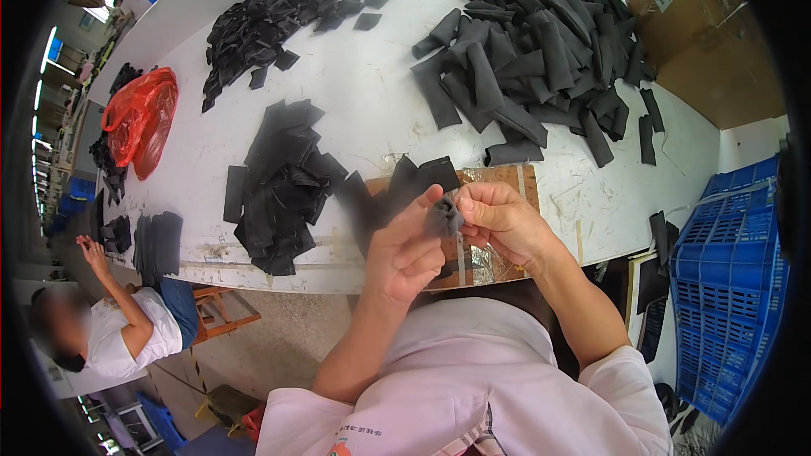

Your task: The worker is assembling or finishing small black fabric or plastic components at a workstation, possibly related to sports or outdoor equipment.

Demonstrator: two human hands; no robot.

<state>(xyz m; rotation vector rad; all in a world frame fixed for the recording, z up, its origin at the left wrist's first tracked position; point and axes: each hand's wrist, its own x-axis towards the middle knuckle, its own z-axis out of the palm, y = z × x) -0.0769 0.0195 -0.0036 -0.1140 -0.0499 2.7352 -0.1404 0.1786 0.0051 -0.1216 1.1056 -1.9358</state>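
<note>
My left hand (407, 255) and my right hand (505, 221) meet at the near edge of the table, both closed on one dark grey fabric tube (443, 218). Its end is bunched and faces up between the fingertips. On the right side, my thumb and index finger pinch its rim. The left fingers are partly blurred and curl around the other side. Beneath my hands lies a brown board (517, 179) with clear tape on it. More black fabric pieces (404, 188) rest on the board just beyond my left hand.
A heap of dark fabric tubes (541, 42) covers the far right, beside a cardboard box (701, 42). Black flat pieces lie in a near pile (283, 190) and a far pile (253, 25). A blue crate (726, 287) stands right; a red bag (144, 122) and a seated co-worker (135, 321) are left.
</note>
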